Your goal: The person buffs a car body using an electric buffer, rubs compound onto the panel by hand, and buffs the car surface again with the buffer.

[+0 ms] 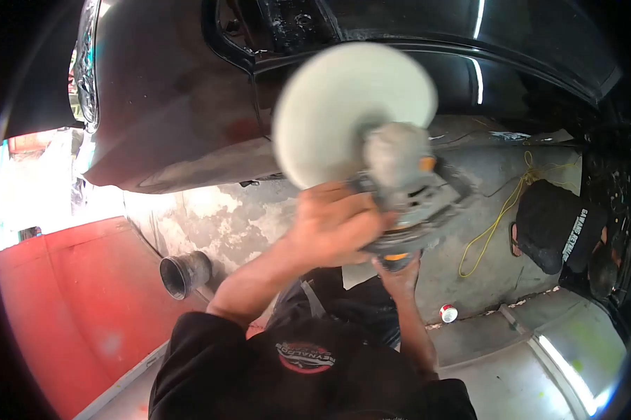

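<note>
A power polisher [399,157] with a large round pale pad [343,98] is held up in front of a glossy black car body [168,84]. My left hand [340,220] is wrapped round the tool just behind its head, near the pad. Lower down, my right hand [401,274] grips the rear end of the tool, mostly hidden beneath it. The pad and tool are blurred. The pad overlaps the black panel in view; whether it touches the panel cannot be made out.
A black bucket [184,274] stands on the floor at left, beside a red panel [84,294]. At right are a yellow cord [494,227], a crouching person in black [560,224], and a red and white can [448,313]. Pale panels [518,371] lie at lower right.
</note>
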The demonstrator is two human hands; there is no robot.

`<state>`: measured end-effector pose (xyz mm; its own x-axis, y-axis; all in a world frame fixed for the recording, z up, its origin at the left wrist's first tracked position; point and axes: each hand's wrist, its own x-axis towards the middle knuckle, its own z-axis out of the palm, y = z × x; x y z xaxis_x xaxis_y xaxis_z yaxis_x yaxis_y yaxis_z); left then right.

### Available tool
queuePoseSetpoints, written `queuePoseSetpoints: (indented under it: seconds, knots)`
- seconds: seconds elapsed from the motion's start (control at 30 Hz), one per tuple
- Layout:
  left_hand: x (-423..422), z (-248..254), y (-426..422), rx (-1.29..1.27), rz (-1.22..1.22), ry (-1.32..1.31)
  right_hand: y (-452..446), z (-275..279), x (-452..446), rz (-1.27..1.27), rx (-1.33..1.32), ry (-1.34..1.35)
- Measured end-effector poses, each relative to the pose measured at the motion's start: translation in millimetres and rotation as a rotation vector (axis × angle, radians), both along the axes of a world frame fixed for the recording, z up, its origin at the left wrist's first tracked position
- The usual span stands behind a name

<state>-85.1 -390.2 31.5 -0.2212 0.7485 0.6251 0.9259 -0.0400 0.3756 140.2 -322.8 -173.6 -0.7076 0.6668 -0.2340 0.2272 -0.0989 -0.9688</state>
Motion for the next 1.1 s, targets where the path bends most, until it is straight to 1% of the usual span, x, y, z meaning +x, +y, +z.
queuePoseSetpoints:
  seconds: [0.03, 0.1, 0.2, 0.3, 0.37, 0.4, 0.47, 0.5, 0.53, 0.57, 0.6, 0.63, 0.67, 0.8, 0.87, 0.97, 1.07, 1.1]
  knots:
    - [-5, 6, -26, -0.038, 0.048, 0.032, -16, -8, -5, 0.057, 0.181, -0.025]
    - [-12, 12, -71, -0.074, 0.145, 0.089, -41, -4, -30, 0.220, 0.053, 0.045]
    - [-21, 7, -122, -0.046, 0.250, 0.161, -68, -2, -71, 0.317, 0.003, 0.086]
    - [-24, -6, -162, 0.006, 0.316, 0.185, -98, -19, -92, 0.354, -0.069, 0.174]
    - [-26, -15, -162, 0.028, 0.332, 0.228, -93, -32, -101, 0.431, 0.246, 0.134]
    - [-24, -14, -156, -0.032, 0.333, 0.224, -89, -33, -102, 0.422, 0.294, 0.137]
    - [-28, -18, -150, 0.009, 0.378, 0.359, -79, -37, -107, 0.400, 0.391, 0.139]
    - [-32, -16, -144, 0.017, 0.328, 0.254, -74, -24, -108, 0.345, 0.363, 0.143]
    - [-32, -11, -133, -0.005, 0.323, 0.261, -69, -16, -108, 0.312, 0.323, 0.166]
    - [-30, -6, -118, -0.027, 0.319, 0.268, -61, -15, -104, 0.354, 0.251, 0.083]
    - [-26, -1, -99, -0.049, 0.315, 0.276, -51, -12, -100, 0.280, 0.163, 0.113]
    - [-25, 6, -72, -0.079, 0.264, 0.198, -41, -6, -95, 0.205, 0.076, 0.145]
    - [-22, 9, -47, -0.103, 0.229, 0.194, -30, -2, -87, 0.131, -0.010, 0.179]
    - [-6, 10, 54, -0.168, 0.065, 0.192, 12, -14, -54, 0.044, -0.153, 0.168]
    - [4, 8, 104, -0.246, 0.017, 0.193, 38, -16, -40, -0.023, -0.243, 0.170]
    - [19, -2, 182, -0.261, -0.065, 0.183, 87, -21, -20, -0.110, -0.315, 0.222]
    - [39, -1, 265, -0.272, -0.140, 0.170, 149, -13, 0, -0.234, -0.216, 0.134]
    - [46, -3, 293, -0.286, -0.159, 0.138, 172, -13, 4, -0.257, -0.211, 0.170]
